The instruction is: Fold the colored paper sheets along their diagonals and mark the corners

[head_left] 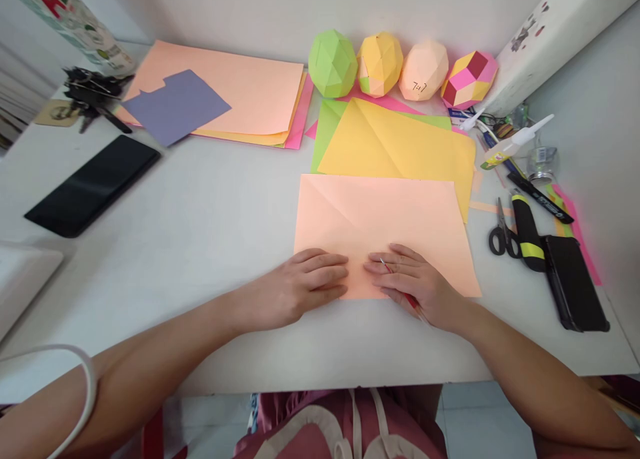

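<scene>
A peach sheet of paper [385, 212] with a faint crease lies in front of me on the white desk. My left hand [305, 282] rests flat on its lower left part, fingers stretched out and holding nothing. Over the lower middle of the sheet, my right hand [413, 282] presses its fingertips down. Tucked through its fingers is a thin red pen-like tool [411, 301] with a pale pointed tip, partly hidden by the hand. Beyond the peach sheet, yellow paper [400, 139] overlaps green paper [324, 132].
Several faceted paper balls, one green [333, 64], line the wall. Scissors [504, 229], a cutter [527, 232], a glue bottle [515, 142] and a black case [575, 282] lie right. A phone [93, 186], keys [93, 92], stacked paper [240, 86] and a purple piece [177, 109] lie left.
</scene>
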Available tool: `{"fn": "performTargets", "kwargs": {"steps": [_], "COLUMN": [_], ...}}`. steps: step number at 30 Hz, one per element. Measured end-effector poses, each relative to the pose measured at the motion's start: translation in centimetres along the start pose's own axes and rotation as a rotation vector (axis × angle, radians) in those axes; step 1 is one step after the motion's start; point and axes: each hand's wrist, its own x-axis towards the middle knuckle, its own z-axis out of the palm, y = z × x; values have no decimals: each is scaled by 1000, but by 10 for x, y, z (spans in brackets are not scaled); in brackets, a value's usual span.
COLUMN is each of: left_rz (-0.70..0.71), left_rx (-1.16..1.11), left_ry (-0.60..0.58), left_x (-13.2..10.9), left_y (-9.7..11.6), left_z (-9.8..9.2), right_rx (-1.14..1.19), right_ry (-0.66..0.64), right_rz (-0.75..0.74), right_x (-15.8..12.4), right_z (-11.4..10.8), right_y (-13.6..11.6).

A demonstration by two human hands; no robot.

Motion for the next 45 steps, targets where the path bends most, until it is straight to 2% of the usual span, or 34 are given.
{"fn": "performTargets", "kwargs": {"steps": [12,18,22,28,36,39,42,45], "left_rz": [-16,2,-68,49,28,29,23,2], "left_rx": [-39,-37,-77,39,103,125,149,187], "left_ry": [25,25,-9,1,-69,-95,-121,-130], "left_x": [-1,3,7,13,22,25,27,29], "left_y": [-2,4,10,10,15,17,19,21], "left_z": [-2,-2,-2,3,9,10,11,14], "right_rx": [5,-12,-16,-15,14,80,220,457], "right_ry": [-6,-4,3,-3,4,52,161,246], "right_rz": [1,-7,-11,-9,16,19,93,288], "right_x": [-1,0,0,-1,-2,-2,-4,-10], "right_z": [0,-1,0,-1,2,-1,-8,-16], "right_y": [1,0,0,0,-1,-3,-11,-22]}}
